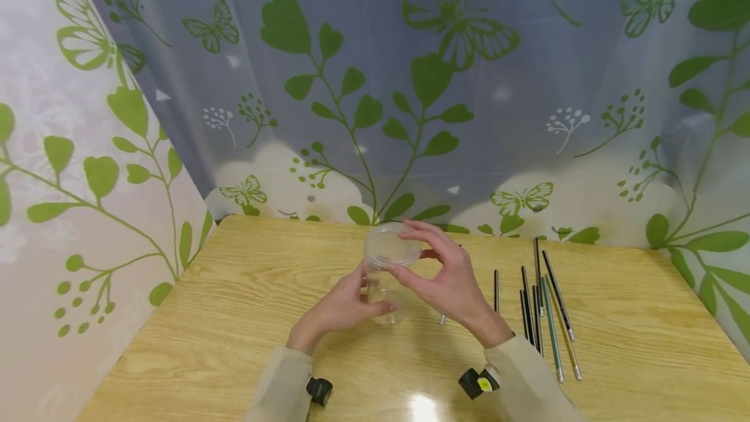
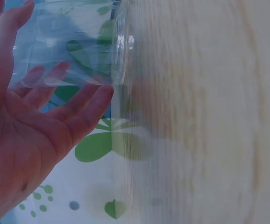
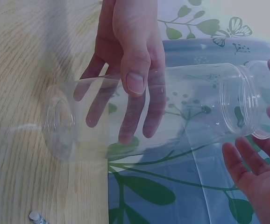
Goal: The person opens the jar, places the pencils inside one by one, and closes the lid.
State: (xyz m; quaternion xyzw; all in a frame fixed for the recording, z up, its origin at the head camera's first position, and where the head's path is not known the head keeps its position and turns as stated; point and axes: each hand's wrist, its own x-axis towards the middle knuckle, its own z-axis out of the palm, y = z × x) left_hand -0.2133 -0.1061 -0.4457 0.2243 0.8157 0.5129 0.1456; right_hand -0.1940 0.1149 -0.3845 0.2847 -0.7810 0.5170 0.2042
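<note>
A clear plastic jar (image 1: 389, 308) stands upright at the middle of the table, its walls see-through. My left hand (image 1: 346, 305) grips its body, thumb in front and fingers curving behind, as the right wrist view also shows. At the jar's mouth, my right hand (image 1: 451, 279) pinches a clear round lid (image 1: 389, 246) between thumb and fingers. In the right wrist view the lid (image 3: 267, 100) sits at a slight tilt against the threaded neck (image 3: 240, 100); whether it touches all round, I cannot tell.
Several pencils lie to the right, among them black ones (image 1: 558, 295), a green one (image 1: 552, 331) and a yellow one (image 1: 565, 324). Another pencil's end (image 3: 36, 217) shows near the jar's base. A patterned curtain (image 1: 351, 148) hangs behind the wooden table (image 1: 246, 279).
</note>
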